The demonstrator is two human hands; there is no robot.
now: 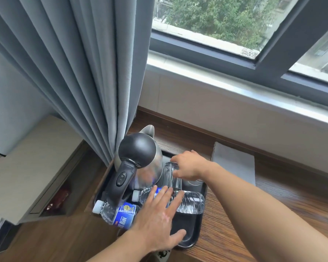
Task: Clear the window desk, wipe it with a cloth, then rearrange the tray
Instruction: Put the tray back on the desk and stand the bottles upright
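Two hands: I see both in the lower half of the frame, over the tray.
Left hand (pixel 157 218): lower centre; grip slack, fingers straight and spread across the upper bottle; holds nothing.
Right hand (pixel 187 166): centre of frame; grip closed round the top of the glass, fingers curled over its rim.
Glass (pixel 171 178): clear, upright in the tray, just beside the kettle.
Tray (pixel 189 235): black, on the bench at lower centre, hard against the curtain.
Kettle (pixel 138 148): steel with black lid and handle, at the tray's upper left.
Upper bottle (pixel 191 202): clear water bottle on its side across the tray, white cap to the left.
Lower bottle (pixel 114 212): blue label, on its side at the tray's lower-left corner.
Cloth (pixel 235 163): white, flat on the bench, right of the tray, apart from it.
Bench (pixel 254 214): dark wood, running below the window (pixel 225 21).
Curtain (pixel 74 63): grey, pleated, upper left.
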